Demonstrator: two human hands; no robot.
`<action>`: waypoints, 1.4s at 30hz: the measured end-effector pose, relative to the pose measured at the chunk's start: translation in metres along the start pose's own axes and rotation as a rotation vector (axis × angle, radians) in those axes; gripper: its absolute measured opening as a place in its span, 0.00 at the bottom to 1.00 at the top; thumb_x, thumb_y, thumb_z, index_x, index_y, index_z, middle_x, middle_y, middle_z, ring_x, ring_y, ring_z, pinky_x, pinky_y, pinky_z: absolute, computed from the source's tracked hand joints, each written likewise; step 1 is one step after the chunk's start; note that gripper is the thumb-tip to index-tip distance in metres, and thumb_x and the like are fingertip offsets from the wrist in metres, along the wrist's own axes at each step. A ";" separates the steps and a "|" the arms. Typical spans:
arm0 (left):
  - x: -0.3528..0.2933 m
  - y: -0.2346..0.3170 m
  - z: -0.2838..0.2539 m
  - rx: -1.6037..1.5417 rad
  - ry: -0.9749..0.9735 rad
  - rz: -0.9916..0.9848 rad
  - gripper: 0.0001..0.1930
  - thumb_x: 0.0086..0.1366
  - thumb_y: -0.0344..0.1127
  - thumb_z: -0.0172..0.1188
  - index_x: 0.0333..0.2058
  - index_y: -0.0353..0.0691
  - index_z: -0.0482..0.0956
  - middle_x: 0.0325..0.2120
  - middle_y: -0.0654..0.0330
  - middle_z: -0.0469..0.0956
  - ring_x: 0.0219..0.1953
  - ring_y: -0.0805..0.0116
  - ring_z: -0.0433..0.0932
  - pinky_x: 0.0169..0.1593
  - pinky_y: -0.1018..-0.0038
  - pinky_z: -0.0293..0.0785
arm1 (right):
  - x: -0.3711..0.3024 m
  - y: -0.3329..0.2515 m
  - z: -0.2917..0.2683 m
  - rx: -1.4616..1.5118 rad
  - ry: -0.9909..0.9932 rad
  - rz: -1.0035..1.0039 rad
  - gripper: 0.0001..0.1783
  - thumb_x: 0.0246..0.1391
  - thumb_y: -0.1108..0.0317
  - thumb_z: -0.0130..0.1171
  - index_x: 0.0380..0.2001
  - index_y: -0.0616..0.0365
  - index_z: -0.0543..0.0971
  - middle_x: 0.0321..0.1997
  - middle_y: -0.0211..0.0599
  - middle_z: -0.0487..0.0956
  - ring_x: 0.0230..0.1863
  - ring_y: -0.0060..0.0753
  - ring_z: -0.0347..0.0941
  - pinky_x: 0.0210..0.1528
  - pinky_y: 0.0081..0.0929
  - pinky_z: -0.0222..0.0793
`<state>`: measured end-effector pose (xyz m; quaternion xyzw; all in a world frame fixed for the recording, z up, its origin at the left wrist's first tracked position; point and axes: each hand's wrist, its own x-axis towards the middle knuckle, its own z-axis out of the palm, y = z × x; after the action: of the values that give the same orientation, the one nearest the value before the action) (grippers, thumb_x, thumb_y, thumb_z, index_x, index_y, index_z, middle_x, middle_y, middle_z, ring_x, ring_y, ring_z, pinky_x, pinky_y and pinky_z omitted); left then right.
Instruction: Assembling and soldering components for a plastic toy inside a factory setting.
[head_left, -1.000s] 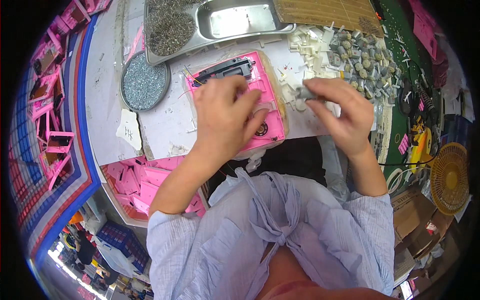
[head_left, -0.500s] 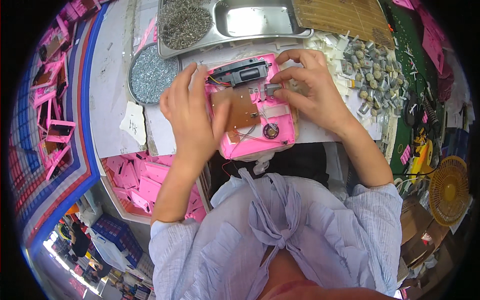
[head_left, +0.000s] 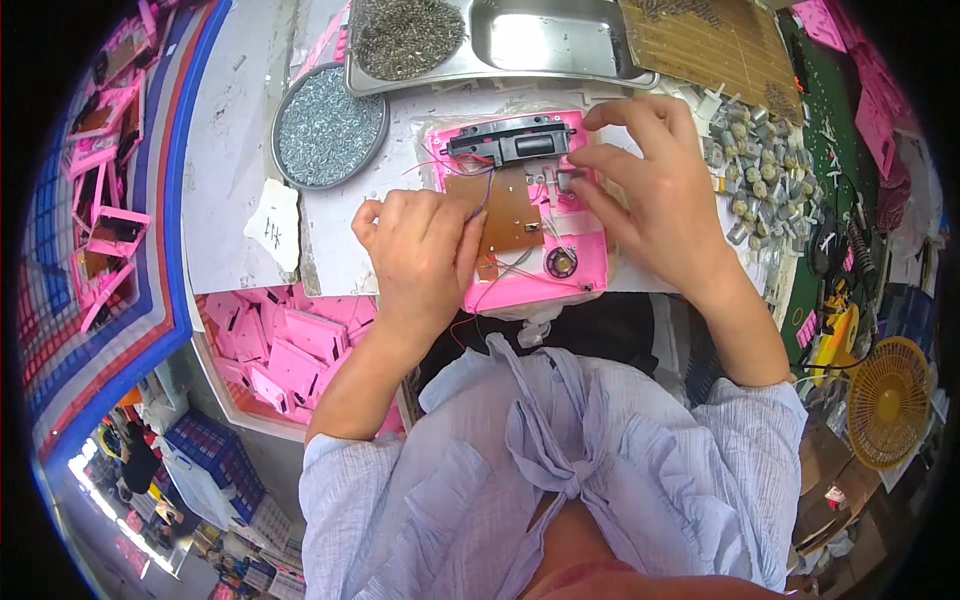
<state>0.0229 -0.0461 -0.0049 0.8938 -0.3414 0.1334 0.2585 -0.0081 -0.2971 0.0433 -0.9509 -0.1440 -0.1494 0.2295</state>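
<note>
A pink plastic case [head_left: 585,255] lies open on the white table [head_left: 230,150] in front of me. Inside it sit a brown circuit board [head_left: 510,205], a black component [head_left: 510,143] along the far edge, thin wires and a small round speaker [head_left: 560,263]. My left hand [head_left: 420,250] rests on the case's left edge, fingers curled against the board. My right hand [head_left: 650,190] pinches a small grey motor [head_left: 566,180] and presses it into the case's right half.
A round tin of screws [head_left: 328,125] stands to the left of a metal tray [head_left: 510,35] holding more screws. A pile of small motors [head_left: 760,170] lies at the right. A bin of pink cases [head_left: 275,345] sits below the table edge. A yellow fan [head_left: 885,400] is at far right.
My right hand took a motor from the pile at the right and brought it to the case. My left hand slid off the case's middle to its left edge, uncovering the board.
</note>
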 end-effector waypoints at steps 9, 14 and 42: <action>0.001 0.002 0.001 -0.020 0.019 -0.013 0.07 0.56 0.32 0.71 0.32 0.46 0.81 0.29 0.66 0.78 0.35 0.65 0.74 0.47 0.65 0.56 | 0.040 -0.019 0.045 0.051 -0.027 -0.226 0.10 0.38 0.73 0.70 0.29 0.55 0.84 0.53 0.37 0.79 0.58 0.50 0.69 0.54 0.40 0.74; -0.004 -0.002 0.003 -0.063 0.038 -0.009 0.07 0.58 0.35 0.69 0.33 0.45 0.81 0.29 0.64 0.76 0.36 0.64 0.73 0.47 0.62 0.56 | 0.039 -0.021 0.048 0.112 -0.049 -0.278 0.10 0.36 0.71 0.70 0.29 0.54 0.86 0.53 0.35 0.79 0.60 0.49 0.69 0.54 0.40 0.75; 0.027 -0.011 0.012 -0.081 0.231 -0.137 0.10 0.59 0.23 0.65 0.40 0.34 0.78 0.33 0.55 0.78 0.25 0.66 0.75 0.32 0.71 0.73 | -0.003 0.033 0.029 0.236 0.035 -0.263 0.10 0.43 0.66 0.68 0.32 0.51 0.84 0.33 0.28 0.75 0.42 0.42 0.71 0.46 0.41 0.66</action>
<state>0.0504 -0.0605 -0.0080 0.8826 -0.2524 0.2036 0.3403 0.0071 -0.3114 0.0047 -0.8877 -0.2795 -0.1768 0.3204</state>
